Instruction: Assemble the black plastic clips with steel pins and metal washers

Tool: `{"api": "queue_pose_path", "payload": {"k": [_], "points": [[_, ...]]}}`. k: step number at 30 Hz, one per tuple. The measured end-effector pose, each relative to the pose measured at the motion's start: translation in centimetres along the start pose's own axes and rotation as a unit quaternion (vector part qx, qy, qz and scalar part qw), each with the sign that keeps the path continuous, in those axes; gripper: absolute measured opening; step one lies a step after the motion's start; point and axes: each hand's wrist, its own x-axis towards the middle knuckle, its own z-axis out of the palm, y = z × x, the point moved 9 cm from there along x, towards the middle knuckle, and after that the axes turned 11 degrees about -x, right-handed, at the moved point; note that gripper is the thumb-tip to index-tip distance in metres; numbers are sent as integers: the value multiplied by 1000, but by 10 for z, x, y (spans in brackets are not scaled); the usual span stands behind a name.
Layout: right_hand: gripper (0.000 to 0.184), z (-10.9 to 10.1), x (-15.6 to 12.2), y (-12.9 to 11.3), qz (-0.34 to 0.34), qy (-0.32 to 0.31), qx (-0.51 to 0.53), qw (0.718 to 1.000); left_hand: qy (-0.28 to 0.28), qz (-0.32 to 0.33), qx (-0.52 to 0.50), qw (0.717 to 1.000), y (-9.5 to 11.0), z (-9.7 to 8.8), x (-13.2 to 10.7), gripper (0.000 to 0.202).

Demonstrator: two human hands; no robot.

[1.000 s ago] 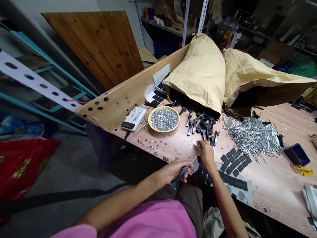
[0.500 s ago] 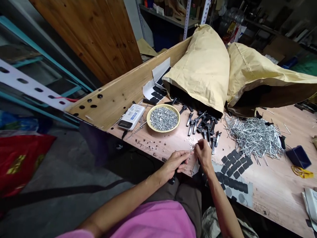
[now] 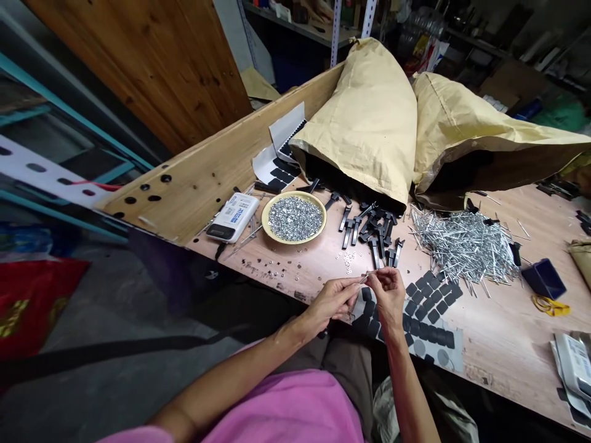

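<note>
My left hand [image 3: 333, 299] is closed in a pinch on a thin metal pin [image 3: 364, 279], whose bright end points toward my right hand. The fingertips of my right hand [image 3: 386, 296] are pinched at that end; whatever small part they hold is hidden. Both hands meet over the table's front edge, above a sheet of black rounded pads [image 3: 427, 332]. Just beyond them lie tiny loose washers [image 3: 348, 261] and a heap of black plastic parts [image 3: 376, 229]. A yellow bowl [image 3: 266, 229] full of small shiny metal pieces stands to the left.
A large pile of metal pins [image 3: 466, 246] spreads at the right, near a dark blue box [image 3: 543, 280] and a yellow band [image 3: 550, 306]. Two big tan sacks [image 3: 364, 117] lie open at the back. A white scale-like device [image 3: 234, 215] sits beside a wooden side board [image 3: 231, 147].
My view has swung slightly to the right. Both hands have shifted a little right, away from the loose washers, and my right hand has turned so that more of its fingers show.
</note>
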Motion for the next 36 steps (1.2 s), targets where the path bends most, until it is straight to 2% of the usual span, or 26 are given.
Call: {"api": "queue_pose_path", "payload": {"k": [3, 6, 8, 10, 13, 16, 20, 24, 26, 30, 36], "points": [[25, -3, -3, -4, -26, 6, -1, 1000, -2, 4, 8, 1000, 0, 1, 0, 55], [20, -11, -7, -8, -71, 30, -54, 996, -4, -3, 13, 1000, -2, 1, 1, 58], [14, -14, -12, -13, -122, 42, -131, 983, -9, -16, 14, 1000, -5, 2, 2, 60], [9, -12, -16, -21, -187, 25, -203, 961, -15, -27, 20, 999, -7, 2, 2, 60], [10, -9, -21, -30, -249, -11, -241, 938, -33, -38, 35, 998, -6, 2, 4, 60], [12, -18, -15, -33, -224, -21, -223, 949, -85, -69, 42, 993, -7, 7, 3, 63], [13, -20, -8, -32, -174, -107, -167, 964, -149, -131, 31, 980, -11, 14, 0, 63], [18, -21, -7, -30, -141, -163, -142, 966, -177, -155, 48, 971, -16, 18, -2, 55], [22, -21, -9, -33, -148, -172, -151, 962, -165, -122, 78, 976, -14, 18, -1, 54], [23, -22, -14, -42, -186, -163, -194, 949, -108, 5, 148, 983, 2, 16, 0, 54], [24, -25, -24, -51, -250, -115, -296, 915, -124, 44, 178, 975, 3, 24, -2, 62]]}}
